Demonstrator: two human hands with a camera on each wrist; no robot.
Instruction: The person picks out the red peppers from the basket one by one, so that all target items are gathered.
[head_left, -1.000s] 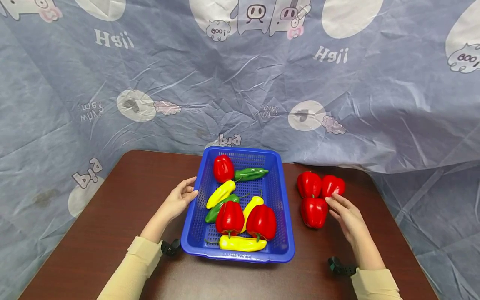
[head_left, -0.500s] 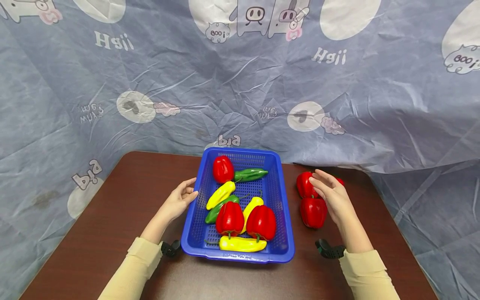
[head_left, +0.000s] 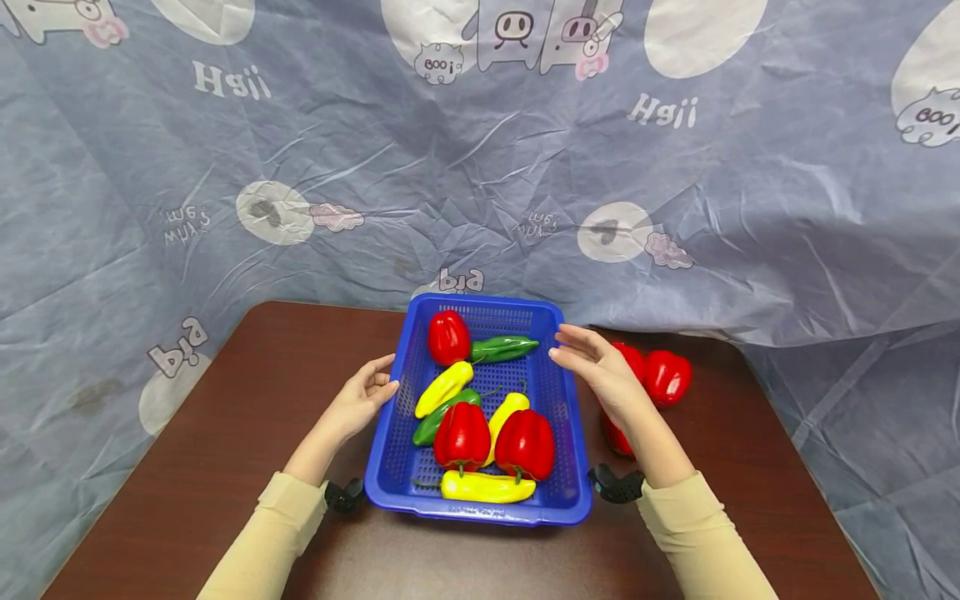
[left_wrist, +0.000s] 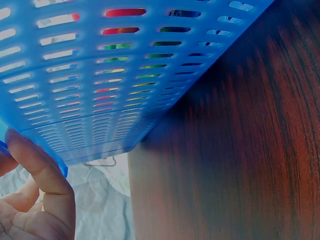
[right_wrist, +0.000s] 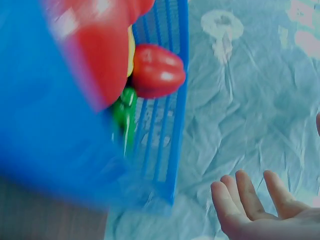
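Note:
A blue plastic basket (head_left: 476, 515) stands in the middle of the table. Its contents are red bell peppers (head_left: 461, 437), yellow peppers (head_left: 487, 487) and green peppers (head_left: 504, 348). My left hand (head_left: 356, 400) holds the basket's left rim; in the left wrist view its bent fingers (left_wrist: 45, 165) are at the rim. Over by the right rim, my right hand (head_left: 609, 379) hangs with nothing in it. Its fingers (right_wrist: 247, 195) are spread and loosely bent in the right wrist view. Whether it touches the rim, I cannot tell.
More red bell peppers (head_left: 666, 377) lie on the brown table (head_left: 187, 467) right of the basket, partly hidden behind my right hand and forearm. A grey-blue printed cloth (head_left: 450, 167) hangs along the back and sides.
My right hand has moved left from the loose red bell peppers, past them to the basket's right rim. My left hand and the basket stay in place.

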